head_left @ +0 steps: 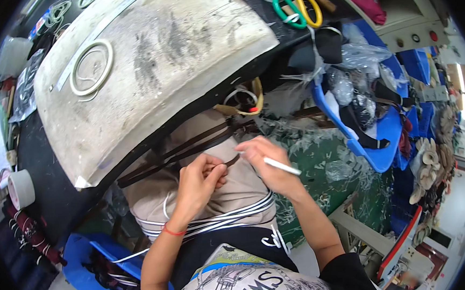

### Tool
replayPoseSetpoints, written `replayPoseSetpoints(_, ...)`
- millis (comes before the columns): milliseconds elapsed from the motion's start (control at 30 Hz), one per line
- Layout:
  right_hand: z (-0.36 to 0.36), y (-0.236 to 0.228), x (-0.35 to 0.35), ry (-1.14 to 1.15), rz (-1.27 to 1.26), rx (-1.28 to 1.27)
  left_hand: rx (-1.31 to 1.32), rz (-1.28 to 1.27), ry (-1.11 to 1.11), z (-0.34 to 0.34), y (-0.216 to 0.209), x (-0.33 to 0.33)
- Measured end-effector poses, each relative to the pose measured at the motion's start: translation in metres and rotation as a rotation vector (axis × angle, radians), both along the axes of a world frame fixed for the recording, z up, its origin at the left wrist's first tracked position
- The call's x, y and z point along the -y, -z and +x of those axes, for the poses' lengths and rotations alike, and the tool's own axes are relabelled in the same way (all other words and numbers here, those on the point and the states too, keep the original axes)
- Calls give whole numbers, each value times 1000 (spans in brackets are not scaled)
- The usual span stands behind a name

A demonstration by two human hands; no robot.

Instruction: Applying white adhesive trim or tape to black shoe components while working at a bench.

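Note:
Over my lap, my left hand (pixel 200 180) is closed, thumb and fingers pinched together; what lies in them, if anything, is too small to make out. My right hand (pixel 269 165) is closed round a slim white pen-like stick (pixel 282 166), whose end juts out past the palm. A dark brown strip runs across the beige trousers (pixel 240 185) between the two hands. More dark brown strips (pixel 161 162) lie over the thighs. Several white cords (pixel 237 211) cross the lap nearer my body, and a loose white cord passes by my left wrist.
A stained pale board (pixel 132 93) lies on the black bench, with a ring of white cord (pixel 109 59) on it. Scissors with green and yellow handles (pixel 309 10) rest behind. Blue bins (pixel 359 149) flank me, holding plastic bags and dark strips. A tape roll (pixel 22 190) sits left. Scraps litter the green floor.

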State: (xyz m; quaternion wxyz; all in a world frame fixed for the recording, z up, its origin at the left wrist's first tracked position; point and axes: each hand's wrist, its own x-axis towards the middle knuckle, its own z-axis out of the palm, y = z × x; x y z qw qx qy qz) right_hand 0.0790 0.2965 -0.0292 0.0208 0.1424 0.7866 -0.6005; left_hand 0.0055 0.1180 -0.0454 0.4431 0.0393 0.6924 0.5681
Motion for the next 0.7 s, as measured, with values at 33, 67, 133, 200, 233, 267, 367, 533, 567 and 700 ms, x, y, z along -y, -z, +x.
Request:
replayPoseSetpoints(33, -3, 2, 13, -48, 45, -86, 41, -20, 1, -1, 3, 2)
replayPoseSetpoints(67, -4, 10, 18, -100, 18, -57, 38, -38, -10, -1, 6, 7)
replayPoseSetpoints(133, -6, 17, 22, -160, -18, -31, 298, 220, -77, -1, 9, 16)
replayPoseSetpoints(200, -13, 9, 18, -210, -162, 69, 327, 217, -54, -5, 5, 24)
replayPoseSetpoints(233, -16, 6, 18, -217, -167, 69, 359, 223, -21, -6, 3, 28)
replayPoseSetpoints(267, -18, 3, 17, -285, -134, 62, 358, 223, -23, -7, 3, 28)
replayPoseSetpoints(367, -20, 6, 21, -349, -33, 7, 369, 255, -21, -8, 1, 28)
replayPoseSetpoints(533, -19, 10, 24, -310, 39, -60, 261, 228, 55, -6, -1, 26)
replayPoseSetpoints(567, -17, 10, 27, -306, 40, -55, 267, 229, 59, -5, -2, 25)
replayPoseSetpoints(700, -12, 13, 31, -167, 228, -55, 97, 84, 36, 3, 2, 26)
